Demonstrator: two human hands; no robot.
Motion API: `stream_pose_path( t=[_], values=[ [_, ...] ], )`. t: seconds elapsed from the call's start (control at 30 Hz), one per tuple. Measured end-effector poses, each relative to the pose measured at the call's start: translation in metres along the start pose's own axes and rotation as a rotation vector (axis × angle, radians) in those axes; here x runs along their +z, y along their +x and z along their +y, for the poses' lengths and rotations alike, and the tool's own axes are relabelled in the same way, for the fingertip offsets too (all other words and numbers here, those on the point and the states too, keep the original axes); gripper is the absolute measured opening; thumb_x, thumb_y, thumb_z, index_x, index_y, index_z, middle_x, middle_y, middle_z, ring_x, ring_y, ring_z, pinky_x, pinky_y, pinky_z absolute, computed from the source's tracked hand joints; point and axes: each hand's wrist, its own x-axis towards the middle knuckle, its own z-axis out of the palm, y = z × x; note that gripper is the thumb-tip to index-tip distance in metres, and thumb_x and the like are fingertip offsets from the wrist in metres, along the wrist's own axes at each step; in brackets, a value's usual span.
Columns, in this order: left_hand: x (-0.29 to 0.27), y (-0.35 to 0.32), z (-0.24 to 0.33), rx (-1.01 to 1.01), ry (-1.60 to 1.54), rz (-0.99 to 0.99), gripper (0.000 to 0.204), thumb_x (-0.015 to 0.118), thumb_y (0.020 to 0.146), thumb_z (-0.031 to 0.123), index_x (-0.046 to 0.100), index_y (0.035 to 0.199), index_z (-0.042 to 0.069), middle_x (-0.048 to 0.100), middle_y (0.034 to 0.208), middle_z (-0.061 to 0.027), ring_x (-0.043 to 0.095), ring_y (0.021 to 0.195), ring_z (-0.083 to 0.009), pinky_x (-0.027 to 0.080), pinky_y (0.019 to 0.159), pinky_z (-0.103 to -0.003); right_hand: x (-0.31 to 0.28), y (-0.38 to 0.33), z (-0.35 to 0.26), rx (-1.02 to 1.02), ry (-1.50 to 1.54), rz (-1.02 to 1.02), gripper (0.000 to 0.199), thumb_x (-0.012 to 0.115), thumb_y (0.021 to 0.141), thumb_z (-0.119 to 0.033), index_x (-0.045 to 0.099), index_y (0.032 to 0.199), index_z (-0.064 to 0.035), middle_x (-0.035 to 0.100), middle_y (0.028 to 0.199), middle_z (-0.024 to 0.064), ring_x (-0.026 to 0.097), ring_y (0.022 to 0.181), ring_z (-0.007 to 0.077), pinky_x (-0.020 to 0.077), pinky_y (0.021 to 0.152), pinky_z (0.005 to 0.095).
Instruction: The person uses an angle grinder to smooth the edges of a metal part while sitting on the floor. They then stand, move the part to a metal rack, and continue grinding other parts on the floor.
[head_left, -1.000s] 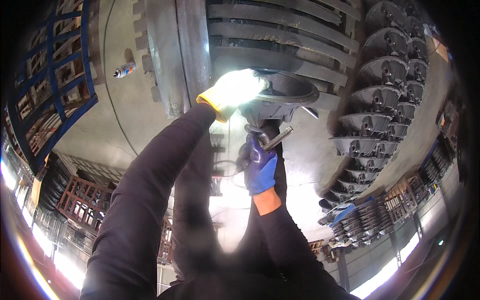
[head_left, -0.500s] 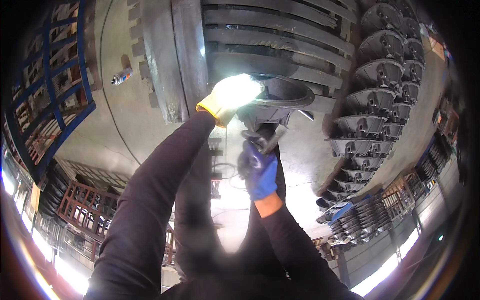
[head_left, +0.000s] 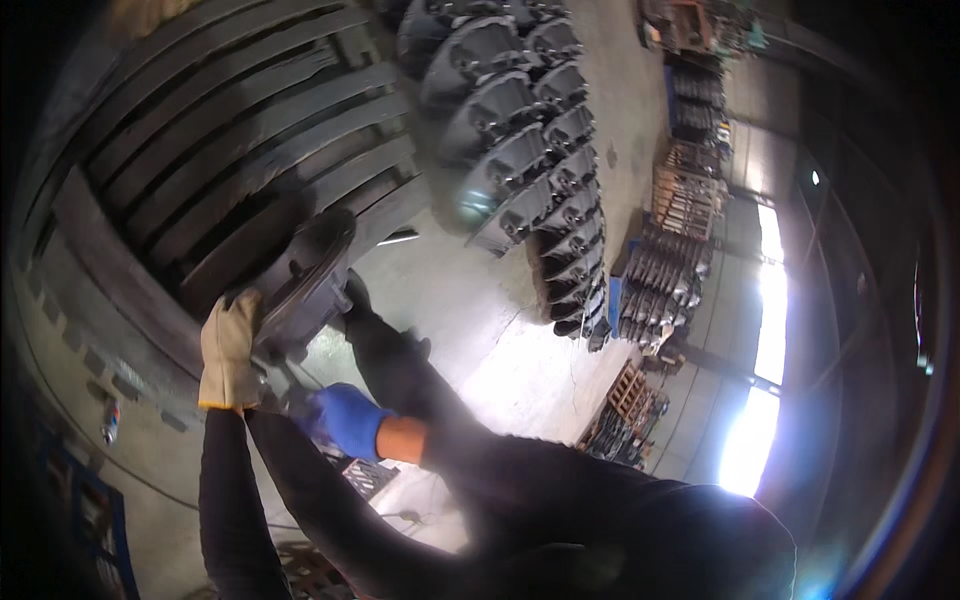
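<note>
Weight is probably making this bell-shaped metal housing (head_left: pixel 313 306) awkward; its body is looking rigid, and its flanged rim (head_left: pixel 322 272) is offering the surest hold. The cream-gloved left hand (head_left: pixel 230 345) is grasping that rim's left end. The housing is sitting by the slatted pallet's (head_left: pixel 370 167) near edge, beyond the blue-gloved right hand (head_left: pixel 345 420), whose blurring is hiding whether it's gripping anything.

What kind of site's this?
Probably a metal-parts workshop or storage hall: rows of dark flared castings on the floor, a big slatted platform, and more stacked parts near the wall.
</note>
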Motion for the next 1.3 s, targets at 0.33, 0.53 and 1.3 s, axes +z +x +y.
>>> stream_pose_path(
  t=[0.33,0.53,1.3],
  values=[
    [0.001,0.006,-0.017,-0.076,-0.206,0.085,0.032,0.056,0.104,0.023,0.075,0.116,0.002,0.075,0.113,-0.0201,0.072,0.103,-0.0381,0.057,0.087,-0.042,0.009,0.005,-0.008,-0.221,0.321,-0.011,0.024,0.064,0.103,-0.017,0.068,0.123,-0.0055,0.067,0.081,0.0061,0.066,0.068,0.016,0.0559,0.062,0.0337],
    [-0.027,-0.001,0.019,-0.143,-0.238,0.053,0.037,0.052,0.106,0.025,0.072,0.117,-0.004,0.074,0.114,-0.0231,0.07,0.108,-0.0387,0.054,0.093,-0.04,0.05,0.063,0.05,-0.323,0.543,0.16,0.025,0.066,0.103,-0.018,0.067,0.122,-0.0019,0.067,0.079,0.0069,0.061,0.065,0.013,0.0506,0.059,0.0316],
    [-0.045,-0.008,0.035,0.151,-0.081,-0.022,0.04,0.062,0.1,0.029,0.065,0.127,-0.001,0.072,0.112,-0.0198,0.069,0.103,-0.0362,0.056,0.087,-0.039,-0.038,-0.065,-0.025,-0.613,-1.099,-0.27,0.014,0.066,0.089,-0.024,0.075,0.096,-0.014,0.076,0.094,0.0097,0.074,0.096,0.0331,0.0596,0.079,0.046]
  ],
)
